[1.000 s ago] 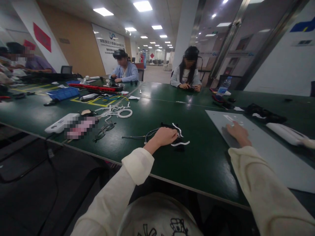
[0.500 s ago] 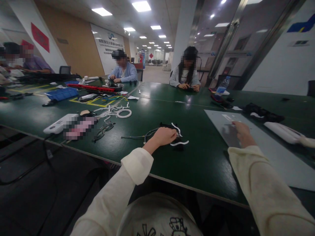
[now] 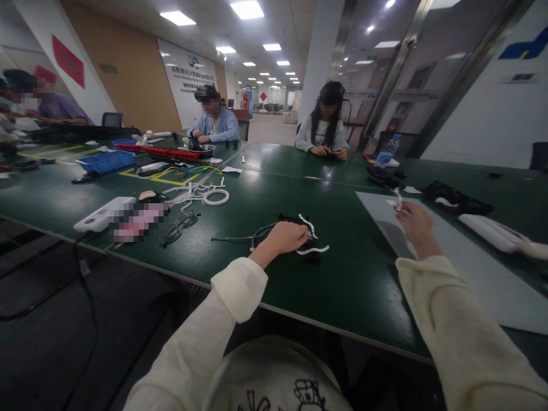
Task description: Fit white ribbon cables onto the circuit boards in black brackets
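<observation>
Small white piece (image 3: 398, 201) sits pinched in the half-curled right hand (image 3: 416, 221).

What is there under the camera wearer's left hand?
Under the left hand, the edges of a black part show, with two white strips at the right. The hand covers the middle of the part, so its surface there cannot be seen.

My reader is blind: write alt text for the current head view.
Left hand curled over a black part by white strips on a green table; right hand pinching a small whitish piece above a grey sheet. Eyeglasses lie to the left; two people sit opposite.
</observation>
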Demonstrator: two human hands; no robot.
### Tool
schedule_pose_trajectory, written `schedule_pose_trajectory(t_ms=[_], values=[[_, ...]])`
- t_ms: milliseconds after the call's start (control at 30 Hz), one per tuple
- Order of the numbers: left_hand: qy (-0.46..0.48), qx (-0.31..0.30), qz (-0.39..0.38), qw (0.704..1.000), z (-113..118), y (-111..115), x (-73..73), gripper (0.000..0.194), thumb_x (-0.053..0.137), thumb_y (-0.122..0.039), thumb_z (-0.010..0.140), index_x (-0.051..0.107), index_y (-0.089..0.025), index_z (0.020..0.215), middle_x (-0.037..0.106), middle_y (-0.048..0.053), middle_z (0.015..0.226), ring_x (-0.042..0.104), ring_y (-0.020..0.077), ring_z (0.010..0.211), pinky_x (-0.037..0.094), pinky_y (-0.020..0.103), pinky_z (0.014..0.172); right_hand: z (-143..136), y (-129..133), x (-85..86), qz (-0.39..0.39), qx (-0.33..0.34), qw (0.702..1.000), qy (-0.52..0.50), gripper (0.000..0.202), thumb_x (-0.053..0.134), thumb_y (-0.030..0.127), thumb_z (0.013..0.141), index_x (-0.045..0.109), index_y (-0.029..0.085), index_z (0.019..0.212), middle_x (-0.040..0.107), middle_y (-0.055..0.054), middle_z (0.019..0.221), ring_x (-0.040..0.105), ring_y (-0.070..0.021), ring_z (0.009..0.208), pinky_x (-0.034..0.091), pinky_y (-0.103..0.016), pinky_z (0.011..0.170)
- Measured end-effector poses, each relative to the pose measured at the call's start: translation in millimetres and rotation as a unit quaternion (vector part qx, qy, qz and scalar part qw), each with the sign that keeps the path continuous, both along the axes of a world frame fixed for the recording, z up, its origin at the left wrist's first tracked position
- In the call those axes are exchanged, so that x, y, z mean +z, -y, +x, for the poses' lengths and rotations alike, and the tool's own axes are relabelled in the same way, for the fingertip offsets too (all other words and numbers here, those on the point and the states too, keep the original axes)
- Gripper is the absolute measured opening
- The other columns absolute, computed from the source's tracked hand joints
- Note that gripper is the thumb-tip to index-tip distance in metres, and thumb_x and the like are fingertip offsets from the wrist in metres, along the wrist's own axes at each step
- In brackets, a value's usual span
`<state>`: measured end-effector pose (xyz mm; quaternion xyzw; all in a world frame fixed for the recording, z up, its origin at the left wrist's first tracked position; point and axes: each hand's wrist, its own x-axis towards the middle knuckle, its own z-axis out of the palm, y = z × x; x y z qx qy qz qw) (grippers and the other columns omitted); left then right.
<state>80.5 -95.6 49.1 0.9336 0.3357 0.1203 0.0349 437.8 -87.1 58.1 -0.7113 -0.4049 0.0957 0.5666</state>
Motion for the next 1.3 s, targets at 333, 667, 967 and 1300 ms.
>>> schedule_pose_trajectory(t_ms=[333, 667, 967, 1300], values=[[0.031, 0.120, 0.045, 0.991, -3, 3, 5.7, 0.025, 0.034, -0.027, 0.093, 0.055, -0.015, 0.098, 0.061, 0.007, 0.091, 0.059, 0.0140, 0.077, 0.043, 0.023, 0.064, -136, 4, 34.4, 0.012, 0.296, 0.949, -0.108, 0.034, 0.060, 0.041, 0.071, 0.053, 0.021, 0.098, 0.048, 0.004, 0.066, 0.050, -0.0086, 0.060, 0.045, -0.023, 0.060], [0.032, 0.118, 0.040, 0.992, -1, -27, -17.0, 0.023, 0.037, -0.020, 0.089, 0.059, -0.014, 0.084, 0.062, 0.007, 0.090, 0.057, 0.0171, 0.084, 0.043, 0.030, 0.079, -272, 56, 14.7, -0.017, 0.379, 0.898, 0.223, 0.041, 0.051, 0.042, 0.082, 0.044, 0.025, 0.119, 0.058, 0.000, 0.072, 0.058, -0.0165, 0.067, 0.045, -0.029, 0.066], [0.036, 0.163, 0.030, 0.985, -3, -22, -5.7, 0.019, 0.042, -0.022, 0.088, 0.059, -0.015, 0.090, 0.061, 0.008, 0.093, 0.055, 0.0195, 0.093, 0.044, 0.031, 0.080, -267, 56, 3.6, -0.080, 0.295, 0.849, 0.432, 0.052, 0.039, 0.050, 0.089, 0.032, 0.024, 0.133, 0.060, -0.006, 0.074, 0.057, -0.0193, 0.060, 0.038, -0.028, 0.056], [0.087, 0.074, 0.006, 0.993, -17, -28, -13.5, 0.045, 0.041, -0.047, 0.087, 0.047, -0.020, 0.122, 0.049, 0.010, 0.124, 0.046, 0.0247, 0.113, 0.039, 0.040, 0.093, -177, 23, 11.3, -0.113, 0.078, 0.894, 0.426, 0.042, 0.036, 0.039, 0.091, 0.045, 0.019, 0.126, 0.064, -0.008, 0.095, 0.060, -0.0206, 0.085, 0.043, -0.030, 0.072]])
